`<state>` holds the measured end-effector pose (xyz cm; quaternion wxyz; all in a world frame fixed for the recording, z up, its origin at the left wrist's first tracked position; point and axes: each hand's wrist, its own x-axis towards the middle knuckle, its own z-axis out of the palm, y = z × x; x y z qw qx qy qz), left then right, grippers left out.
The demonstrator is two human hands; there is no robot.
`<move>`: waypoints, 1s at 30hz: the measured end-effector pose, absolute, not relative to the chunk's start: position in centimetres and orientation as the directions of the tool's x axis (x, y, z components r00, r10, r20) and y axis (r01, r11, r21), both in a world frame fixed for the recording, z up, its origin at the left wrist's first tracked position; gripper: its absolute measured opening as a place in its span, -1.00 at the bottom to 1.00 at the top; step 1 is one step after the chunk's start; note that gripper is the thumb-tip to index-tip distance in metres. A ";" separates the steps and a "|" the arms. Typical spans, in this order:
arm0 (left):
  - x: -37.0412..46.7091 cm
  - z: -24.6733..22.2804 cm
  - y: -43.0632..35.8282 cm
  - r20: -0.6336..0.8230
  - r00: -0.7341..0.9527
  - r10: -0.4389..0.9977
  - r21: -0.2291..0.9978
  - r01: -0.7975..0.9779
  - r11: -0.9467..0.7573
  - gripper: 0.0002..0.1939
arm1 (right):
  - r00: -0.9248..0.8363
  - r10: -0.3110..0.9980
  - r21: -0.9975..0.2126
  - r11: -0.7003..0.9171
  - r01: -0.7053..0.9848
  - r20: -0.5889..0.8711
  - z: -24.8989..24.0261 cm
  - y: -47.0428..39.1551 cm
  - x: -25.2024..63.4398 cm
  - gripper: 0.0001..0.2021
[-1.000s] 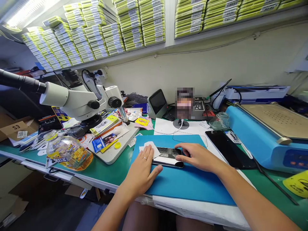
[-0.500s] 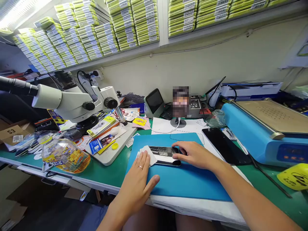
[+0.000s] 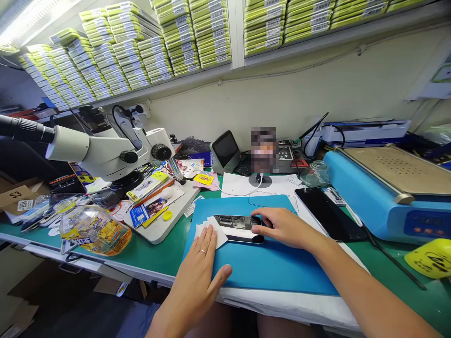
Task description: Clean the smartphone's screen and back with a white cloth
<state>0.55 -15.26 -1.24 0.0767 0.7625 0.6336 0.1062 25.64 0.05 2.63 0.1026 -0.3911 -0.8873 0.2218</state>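
A phone with a dark, reflective face (image 3: 236, 227) lies flat on the blue mat (image 3: 275, 267). At its right end, my right hand (image 3: 282, 226) grips it between thumb and fingers. My left hand (image 3: 199, 263) lies flat with the thumb spread, its fingertips pressing on a white tissue (image 3: 220, 235). The tissue rests at the phone's left end and partly on the mat, and my fingers cover some of it. A ring shows on one left finger.
A microscope (image 3: 95, 150) and a plastic jar (image 3: 95, 230) stand at the left. At the right are a large black phone (image 3: 327, 213), a glass jar (image 3: 319, 173) and a blue machine (image 3: 373, 202). A round-based stand (image 3: 260, 181) is behind the mat.
My left hand and the tissue have shifted slightly left, uncovering more of the phone's left end. My right hand keeps its hold on the phone.
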 end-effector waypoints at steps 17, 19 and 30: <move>3.2 0.7 -10.6 0.038 0.148 0.988 0.257 0.954 -0.152 -0.13 | -0.661 0.750 -0.504 0.573 0.646 0.005 2.6 0.2 25.5 -0.41; 4.2 0.9 -10.3 0.026 0.175 0.984 0.277 0.945 -0.175 -0.11 | -0.668 0.744 -0.507 0.578 0.639 0.007 2.5 0.3 25.6 -0.40; 9.7 1.7 -8.7 0.014 0.357 0.934 0.442 0.836 -0.325 -0.04 | -0.643 0.765 -0.546 0.555 0.628 0.038 2.4 0.4 25.6 -0.46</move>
